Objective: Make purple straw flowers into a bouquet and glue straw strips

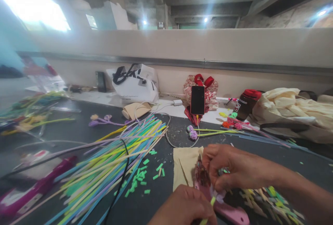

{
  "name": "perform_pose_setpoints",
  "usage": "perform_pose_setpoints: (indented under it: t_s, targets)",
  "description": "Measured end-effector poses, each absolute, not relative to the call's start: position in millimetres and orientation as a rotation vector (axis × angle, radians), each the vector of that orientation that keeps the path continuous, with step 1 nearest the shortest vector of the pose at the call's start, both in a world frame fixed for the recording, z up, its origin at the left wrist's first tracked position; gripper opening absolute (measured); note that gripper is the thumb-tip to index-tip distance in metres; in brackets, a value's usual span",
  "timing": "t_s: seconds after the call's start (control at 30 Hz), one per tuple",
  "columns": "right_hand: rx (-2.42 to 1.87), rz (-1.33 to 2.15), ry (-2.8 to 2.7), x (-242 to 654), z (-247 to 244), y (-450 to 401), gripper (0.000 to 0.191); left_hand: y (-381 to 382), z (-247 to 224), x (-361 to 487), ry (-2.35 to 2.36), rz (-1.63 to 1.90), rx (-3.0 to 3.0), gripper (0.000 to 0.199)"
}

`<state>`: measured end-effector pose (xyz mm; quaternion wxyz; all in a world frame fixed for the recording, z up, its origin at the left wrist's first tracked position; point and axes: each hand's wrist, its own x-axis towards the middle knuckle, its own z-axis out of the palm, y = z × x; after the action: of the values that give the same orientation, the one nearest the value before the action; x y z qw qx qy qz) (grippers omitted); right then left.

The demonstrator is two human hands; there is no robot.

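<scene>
My left hand [186,206] is at the bottom centre, fingers closed around a yellow-green pipe-cleaner stem [213,201]. Just above and to the right, my right hand [231,166] pinches a small lilac and green piece [221,196] at the stem's upper end; the fingers hide most of it. Beneath both hands lies a pink-handled tool [232,214] with a pointed dark tip, partly covered, resting over a beige cloth [182,161]. Two lilac pompom flowers [193,134] on yellow-green stems lie beyond the cloth.
A large bundle of coloured pipe cleaners [125,152] spreads on the left, with green clippings [140,174] beside it. More cut bits [273,200] lie at right. A magenta appliance [44,187] sits at far left. A phone [197,100] stands upright, its cable [170,141] looping across the table.
</scene>
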<state>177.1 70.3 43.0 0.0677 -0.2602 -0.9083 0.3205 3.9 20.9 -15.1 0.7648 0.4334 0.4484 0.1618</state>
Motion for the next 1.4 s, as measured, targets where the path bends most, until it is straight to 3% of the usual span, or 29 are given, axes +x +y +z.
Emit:
perform_pose_setpoints:
  t_s: [0.8,1.4]
  targets:
    - [-0.836,1.077,-2.500,186.5,45.5,75.9,0.012,13.1,-20.7,3.8,1.021,0.482,1.009,0.014]
    - [-0.914,0.835,-2.612,175.4,43.9,56.5,0.012,14.9,-19.5,3.2,1.067,0.465,1.079,0.015]
